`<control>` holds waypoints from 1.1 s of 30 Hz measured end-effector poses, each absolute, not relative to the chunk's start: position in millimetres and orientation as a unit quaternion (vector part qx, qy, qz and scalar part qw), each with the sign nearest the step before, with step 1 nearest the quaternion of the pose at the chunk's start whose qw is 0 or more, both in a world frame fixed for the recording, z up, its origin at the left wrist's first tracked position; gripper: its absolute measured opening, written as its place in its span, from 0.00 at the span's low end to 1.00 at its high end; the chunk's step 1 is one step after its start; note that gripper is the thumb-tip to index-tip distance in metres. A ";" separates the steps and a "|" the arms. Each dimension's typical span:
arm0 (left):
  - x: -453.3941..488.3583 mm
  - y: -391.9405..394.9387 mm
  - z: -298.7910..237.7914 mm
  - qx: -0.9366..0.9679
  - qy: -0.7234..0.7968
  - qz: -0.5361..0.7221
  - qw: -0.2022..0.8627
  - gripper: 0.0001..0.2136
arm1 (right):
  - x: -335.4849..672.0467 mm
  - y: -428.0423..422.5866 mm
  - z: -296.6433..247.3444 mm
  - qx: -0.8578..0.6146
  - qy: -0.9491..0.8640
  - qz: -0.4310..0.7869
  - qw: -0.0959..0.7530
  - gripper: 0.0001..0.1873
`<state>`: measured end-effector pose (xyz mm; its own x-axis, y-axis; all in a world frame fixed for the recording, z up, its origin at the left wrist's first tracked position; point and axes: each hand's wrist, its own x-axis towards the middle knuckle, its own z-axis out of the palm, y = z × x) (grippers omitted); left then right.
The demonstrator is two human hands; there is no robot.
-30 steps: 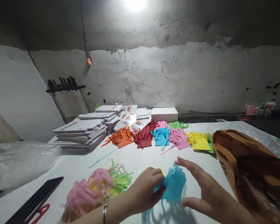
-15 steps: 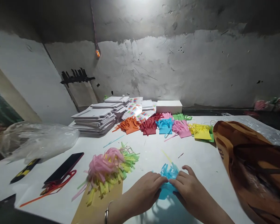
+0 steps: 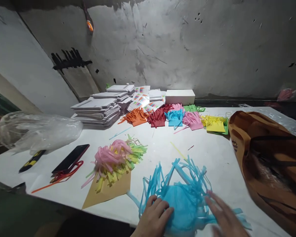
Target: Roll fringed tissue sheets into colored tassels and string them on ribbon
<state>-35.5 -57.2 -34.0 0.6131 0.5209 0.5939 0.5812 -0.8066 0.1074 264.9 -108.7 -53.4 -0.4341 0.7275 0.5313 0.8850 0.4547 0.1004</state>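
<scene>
A sheet of blue fringed tissue paper point(image 3: 181, 202) lies unfolded near the table's front edge, its strips fanning out to the far side and both sides. My left hand point(image 3: 155, 215) is on its left part, fingers curled down onto the paper. At the right side, my right hand point(image 3: 224, 214) is slightly blurred, its fingers stretched out over the blue strips. To the left, pink fringed strips point(image 3: 111, 154) lie heaped on yellow and green ones point(image 3: 135, 153), partly over a brown paper sheet point(image 3: 108, 194).
Folded fringe bundles, including orange point(image 3: 135, 117) and yellow point(image 3: 215, 125), line up farther back. Behind them stand stacked white cards point(image 3: 96, 113) and a white box point(image 3: 180, 96). A phone point(image 3: 70, 158), a cutter knife point(image 3: 32, 161) and plastic wrap point(image 3: 39, 131) lie left; a brown bag point(image 3: 246, 138) is right.
The small blue bundle between my hands has opened into a wide fringed sheet. My hands have moved apart, and the view has tilted down.
</scene>
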 end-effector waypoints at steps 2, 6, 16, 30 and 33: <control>-30.5 -61.5 -34.9 -0.882 -0.330 -0.333 0.045 0.14 | 217.7 -93.6 -46.4 -0.392 -0.862 -0.196 0.255 0.27; -23.3 -66.4 -29.9 -0.856 -0.356 -0.372 0.031 0.15 | 159.0 -73.8 -51.0 -0.383 -0.830 -0.201 0.353 0.21; -41.1 4.0 -5.2 -0.898 -0.367 -0.235 -0.061 0.21 | 210.1 -62.6 -28.1 -0.379 -0.838 -0.230 0.317 0.26; -111.0 49.0 59.2 -0.910 -0.377 -0.146 0.097 0.25 | 184.2 -54.4 -37.9 -0.436 -0.803 -0.189 0.359 0.23; -138.5 22.4 38.6 -0.880 -0.470 -0.028 0.066 0.38 | 151.5 -50.0 -70.0 -0.451 -0.804 -0.152 0.357 0.20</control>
